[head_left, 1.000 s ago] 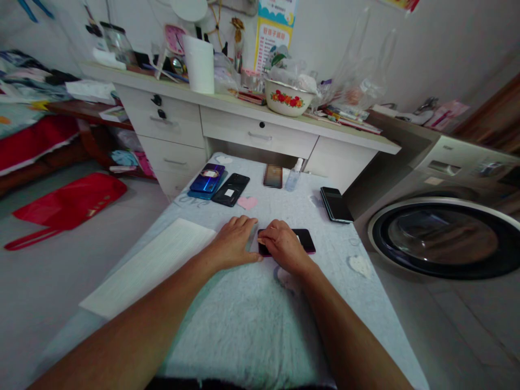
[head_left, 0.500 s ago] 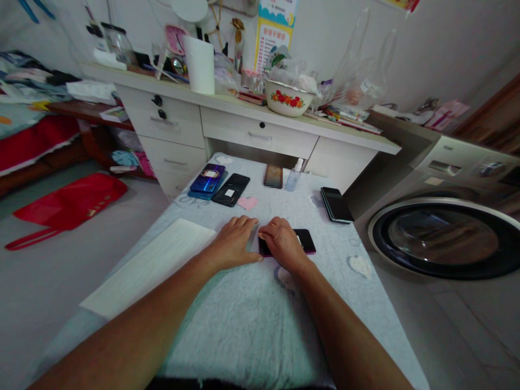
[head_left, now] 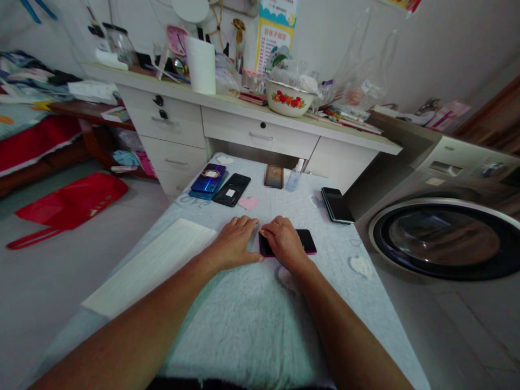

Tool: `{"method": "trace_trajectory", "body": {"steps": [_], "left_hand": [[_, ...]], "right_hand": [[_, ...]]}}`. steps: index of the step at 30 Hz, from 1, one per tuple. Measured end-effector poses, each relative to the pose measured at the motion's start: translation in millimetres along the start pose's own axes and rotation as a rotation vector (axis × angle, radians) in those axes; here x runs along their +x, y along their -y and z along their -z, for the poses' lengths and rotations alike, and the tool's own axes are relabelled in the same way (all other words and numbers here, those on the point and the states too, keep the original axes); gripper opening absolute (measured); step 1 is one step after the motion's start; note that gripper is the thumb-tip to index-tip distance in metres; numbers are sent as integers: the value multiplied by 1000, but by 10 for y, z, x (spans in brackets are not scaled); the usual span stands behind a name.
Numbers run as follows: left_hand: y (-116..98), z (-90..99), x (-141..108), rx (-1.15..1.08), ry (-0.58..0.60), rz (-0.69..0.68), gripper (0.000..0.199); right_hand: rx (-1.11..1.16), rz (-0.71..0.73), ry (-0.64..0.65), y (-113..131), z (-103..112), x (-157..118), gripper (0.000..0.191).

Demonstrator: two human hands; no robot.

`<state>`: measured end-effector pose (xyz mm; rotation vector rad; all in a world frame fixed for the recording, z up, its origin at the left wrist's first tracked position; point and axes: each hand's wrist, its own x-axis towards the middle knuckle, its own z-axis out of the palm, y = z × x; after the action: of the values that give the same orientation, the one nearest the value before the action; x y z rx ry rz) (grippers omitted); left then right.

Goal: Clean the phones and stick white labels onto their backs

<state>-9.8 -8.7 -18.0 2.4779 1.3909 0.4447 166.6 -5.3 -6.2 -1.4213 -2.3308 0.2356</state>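
A dark smartphone [head_left: 309,242] with a pinkish edge lies flat on the cloth-covered table. My right hand [head_left: 284,241] is on top of it, fingers bunched together near its left end; a small pale bit shows at the fingertips, too small to name. Just left of the phone rests my left hand [head_left: 236,242], its fingers stretched and the thumb reaching the phone's lower left corner. A long white sheet [head_left: 150,268] lies beside the left forearm.
Farther back are a blue phone [head_left: 208,179], a black phone [head_left: 232,190], a small brown packet [head_left: 273,176] and a clear spray bottle [head_left: 294,176]. Another dark phone [head_left: 338,206] lies near the right edge. A washing machine [head_left: 430,168] stands to the right.
The right hand's fingers have shifted very slightly at the phone's left end. The left hand and the phone stay in place.
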Motion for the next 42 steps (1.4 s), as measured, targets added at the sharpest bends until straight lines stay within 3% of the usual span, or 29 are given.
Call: {"method": "trace_trajectory", "body": {"steps": [32, 42], "left_hand": [[-10, 42, -17, -10, 39, -17, 68], [-12, -16, -19, 14, -26, -25, 70]], "right_hand": [[-86, -109, -6, -165, 81, -91, 22], [-82, -100, -38, -158, 51, -100, 21]]}}
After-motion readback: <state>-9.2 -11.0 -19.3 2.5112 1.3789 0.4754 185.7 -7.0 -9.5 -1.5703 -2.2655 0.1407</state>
